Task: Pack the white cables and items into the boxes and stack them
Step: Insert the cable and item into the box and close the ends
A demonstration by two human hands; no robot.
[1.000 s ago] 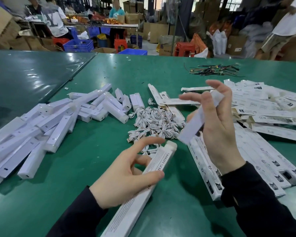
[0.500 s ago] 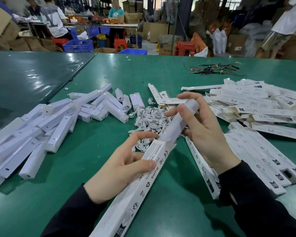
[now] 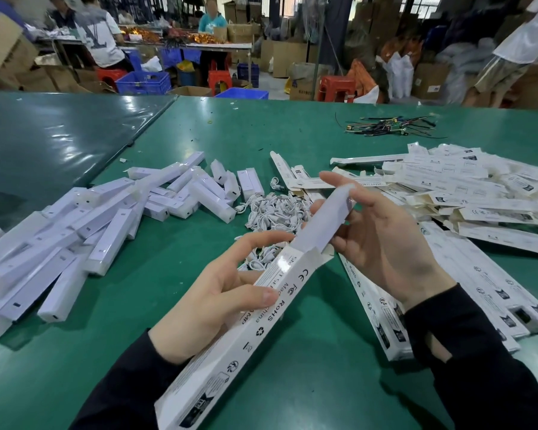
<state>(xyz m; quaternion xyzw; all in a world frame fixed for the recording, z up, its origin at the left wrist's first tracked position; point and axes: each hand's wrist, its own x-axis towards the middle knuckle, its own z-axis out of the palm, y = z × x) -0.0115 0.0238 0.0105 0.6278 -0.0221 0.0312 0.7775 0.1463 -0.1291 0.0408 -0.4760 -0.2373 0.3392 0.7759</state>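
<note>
My left hand (image 3: 212, 299) grips a long white printed box (image 3: 230, 352) near its open top end, thumb across the printed face. A white bar item (image 3: 323, 218) sticks partway out of that open end. My right hand (image 3: 382, 240) holds the bar's upper part, fingers lying along it. Behind the hands a heap of coiled white cables (image 3: 274, 212) lies on the green table (image 3: 168, 274). More white bar items (image 3: 84, 231) are piled at the left. Flat unfolded boxes (image 3: 466, 187) are heaped at the right, and filled boxes (image 3: 485, 293) lie side by side at the near right.
A bundle of dark wires (image 3: 392, 127) lies at the far right of the table. A second green table (image 3: 44, 144) adjoins on the left. Beyond the table's far edge are people, cardboard cartons, blue crates (image 3: 143, 82) and red stools (image 3: 336, 88).
The right hand brought the white bar down from mid-air to the box's open end and slid it partway in. The left hand tilted the box up, and its end flaps now stand open.
</note>
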